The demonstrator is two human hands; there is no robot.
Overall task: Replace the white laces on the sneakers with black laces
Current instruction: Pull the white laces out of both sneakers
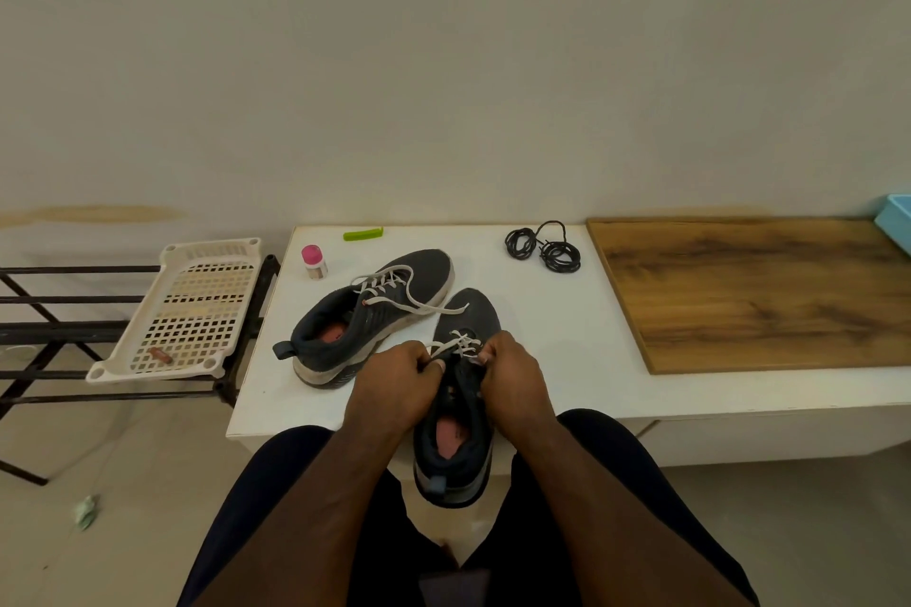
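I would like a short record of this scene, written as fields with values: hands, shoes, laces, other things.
left hand: pinches white lace of near sneaker
right hand: pinches the same lace
far sneaker: white-laced, lying tilted on white table
black laces: coiled, untouched, at table's back
other: pink-capped bottle, green clip, wooden board

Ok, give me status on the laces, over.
Both hands on near sneaker: left hand and right hand pinching its white lace. Black laces coiled, untouched. Nothing in the way.
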